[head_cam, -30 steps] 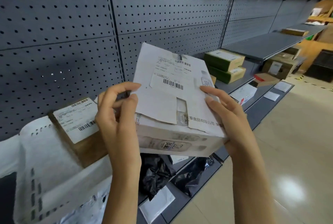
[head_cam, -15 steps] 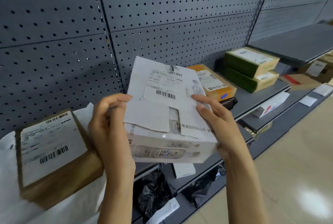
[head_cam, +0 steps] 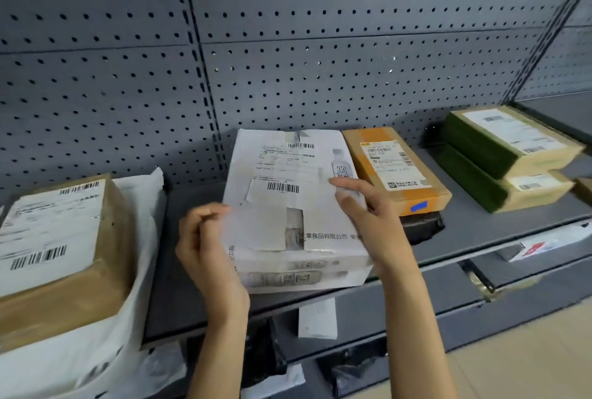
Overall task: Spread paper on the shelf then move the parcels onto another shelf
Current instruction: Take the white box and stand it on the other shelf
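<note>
A white parcel (head_cam: 288, 193) with barcode labels is held between both hands, low over the grey shelf (head_cam: 480, 225); whether it rests on the shelf I cannot tell. My left hand (head_cam: 208, 254) grips its left front corner. My right hand (head_cam: 371, 222) holds its right edge, thumb on top. White paper (head_cam: 96, 357) is spread on the shelf at the left, with a brown parcel (head_cam: 61, 251) lying on it.
An orange-taped brown box (head_cam: 394, 171) lies on a black parcel (head_cam: 423, 228) right of the white one. Two green boxes (head_cam: 506, 158) are stacked at the far right. Black bags (head_cam: 352, 369) and white parcels fill the lower shelves. A pegboard wall (head_cam: 288, 46) stands behind.
The white parcel has come down and away from me toward the grey shelf, both hands still on it. The camera has tilted down and left toward the shelf.
</note>
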The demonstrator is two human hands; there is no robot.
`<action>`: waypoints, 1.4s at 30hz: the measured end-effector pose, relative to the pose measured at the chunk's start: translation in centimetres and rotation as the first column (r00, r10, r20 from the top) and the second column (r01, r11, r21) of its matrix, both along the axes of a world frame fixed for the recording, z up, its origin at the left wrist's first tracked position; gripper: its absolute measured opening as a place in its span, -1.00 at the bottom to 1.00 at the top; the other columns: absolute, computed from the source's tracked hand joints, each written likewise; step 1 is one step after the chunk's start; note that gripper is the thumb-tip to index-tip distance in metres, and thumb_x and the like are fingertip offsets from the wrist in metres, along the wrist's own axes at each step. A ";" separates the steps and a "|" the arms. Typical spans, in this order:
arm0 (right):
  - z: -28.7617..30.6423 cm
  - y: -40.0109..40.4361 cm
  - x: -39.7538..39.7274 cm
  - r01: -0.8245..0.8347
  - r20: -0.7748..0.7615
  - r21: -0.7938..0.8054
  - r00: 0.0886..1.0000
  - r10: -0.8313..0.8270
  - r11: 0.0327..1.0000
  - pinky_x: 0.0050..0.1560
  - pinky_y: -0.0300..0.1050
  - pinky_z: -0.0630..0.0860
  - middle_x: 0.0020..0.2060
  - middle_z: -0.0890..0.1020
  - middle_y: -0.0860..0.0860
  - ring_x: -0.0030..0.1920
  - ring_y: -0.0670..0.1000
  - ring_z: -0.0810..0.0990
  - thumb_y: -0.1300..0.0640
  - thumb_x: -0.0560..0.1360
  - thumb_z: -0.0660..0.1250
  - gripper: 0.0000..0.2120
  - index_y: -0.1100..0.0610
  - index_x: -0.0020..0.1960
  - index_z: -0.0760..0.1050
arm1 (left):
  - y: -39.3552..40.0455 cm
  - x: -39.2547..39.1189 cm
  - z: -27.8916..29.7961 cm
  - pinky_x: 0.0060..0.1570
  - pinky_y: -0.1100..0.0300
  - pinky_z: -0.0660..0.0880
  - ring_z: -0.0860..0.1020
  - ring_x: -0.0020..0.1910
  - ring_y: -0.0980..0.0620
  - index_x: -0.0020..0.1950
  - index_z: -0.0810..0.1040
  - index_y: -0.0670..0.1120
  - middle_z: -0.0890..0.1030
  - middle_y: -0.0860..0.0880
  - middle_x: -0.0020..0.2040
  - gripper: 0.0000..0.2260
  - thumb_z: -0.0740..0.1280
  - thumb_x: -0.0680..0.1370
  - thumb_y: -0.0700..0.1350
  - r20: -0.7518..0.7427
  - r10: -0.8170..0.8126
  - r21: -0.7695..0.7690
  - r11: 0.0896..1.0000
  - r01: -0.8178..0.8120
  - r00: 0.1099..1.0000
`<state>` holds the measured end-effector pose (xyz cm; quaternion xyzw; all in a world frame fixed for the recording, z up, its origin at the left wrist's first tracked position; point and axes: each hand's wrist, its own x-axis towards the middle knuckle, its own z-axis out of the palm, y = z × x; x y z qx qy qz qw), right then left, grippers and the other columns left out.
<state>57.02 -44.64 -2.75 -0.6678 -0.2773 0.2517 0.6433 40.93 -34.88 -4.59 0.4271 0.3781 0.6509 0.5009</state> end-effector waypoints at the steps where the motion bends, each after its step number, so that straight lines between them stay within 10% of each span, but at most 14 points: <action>1: -0.1 0.1 0.8 -0.008 0.034 0.003 0.999 0.008 1.000 0.22 -0.14 0.56 0.19 0.67 -0.10 0.24 -0.06 0.61 0.17 0.64 0.33 -0.79 -0.01 0.19 0.67 | -0.3 0.7 0.0 -0.06 0.20 0.37 0.48 -0.13 0.06 -0.28 0.54 -0.04 0.52 -0.13 -0.18 -0.74 0.20 0.46 -0.36 0.010 0.016 0.003 1.000 -0.016 1.000; 7: -0.5 0.0 4.9 -0.038 0.303 -0.071 0.951 0.058 0.997 0.08 -0.60 0.37 0.06 0.57 -0.35 0.10 -0.49 0.49 0.18 0.65 0.32 -0.80 0.05 0.23 0.64 | -1.5 3.9 -0.1 -0.09 0.28 0.38 0.48 -0.15 0.09 -0.28 0.53 -0.05 0.51 -0.15 -0.17 -0.73 0.19 0.45 -0.37 0.014 0.078 0.009 0.997 -0.079 0.997; 13: -0.9 -1.0 8.7 0.031 0.426 -0.123 0.904 0.025 0.992 0.36 -0.02 0.50 0.24 0.60 0.00 0.28 -0.04 0.56 0.16 0.65 0.32 -0.78 0.06 0.28 0.61 | -3.4 7.8 -0.1 -0.05 0.17 0.37 0.49 -0.14 0.07 -0.34 0.56 0.07 0.51 -0.12 -0.15 -0.66 0.21 0.45 -0.34 0.042 0.065 -0.004 0.998 -0.065 0.997; 18: -0.3 -2.8 11.4 0.192 0.607 -0.162 0.793 -0.056 0.968 -0.11 -0.30 0.43 0.12 0.69 0.03 -0.07 -0.06 0.52 0.14 0.63 0.35 -0.77 0.09 0.27 0.63 | -4.9 11.0 -0.2 -0.07 0.04 0.34 0.47 -0.11 -0.02 -0.32 0.56 0.07 0.52 -0.15 -0.15 -0.69 0.22 0.45 -0.31 0.015 0.031 -0.004 1.000 -0.031 0.999; 29: -0.1 -3.7 14.1 0.287 0.638 -0.207 0.764 -0.094 0.935 -0.33 -0.21 0.34 -0.24 0.62 0.04 -0.34 -0.07 0.46 0.14 0.61 0.38 -0.80 0.07 0.22 0.65 | -6.7 13.6 0.1 -0.12 0.36 0.39 0.48 -0.15 0.12 -0.19 0.54 -0.08 0.52 -0.19 -0.11 -0.82 0.21 0.44 -0.30 -0.015 -0.004 0.058 0.998 0.004 1.000; 34: 0.3 -3.6 13.0 0.328 0.651 -0.262 0.754 -0.084 0.908 -0.17 -0.03 0.51 -0.12 0.65 0.07 -0.04 0.26 0.64 0.12 0.64 0.32 -0.78 0.01 0.26 0.61 | -6.4 12.4 0.1 -0.11 0.34 0.42 0.52 -0.11 0.12 -0.11 0.57 -0.10 0.57 -0.23 -0.01 -0.87 0.25 0.47 -0.27 -0.085 -0.099 0.069 0.992 0.105 0.991; 42: 1.6 -2.3 4.9 0.174 0.634 -0.151 0.772 -0.040 0.973 -0.27 -0.18 0.45 -0.13 0.72 0.04 -0.34 -0.07 0.52 0.24 0.63 0.28 -0.76 0.01 0.18 0.64 | -6.0 6.5 0.8 0.07 0.12 0.53 0.59 0.06 0.06 0.00 0.58 -0.09 0.65 0.03 0.02 -0.80 0.24 0.55 -0.34 -0.231 -0.245 0.083 0.959 0.270 0.942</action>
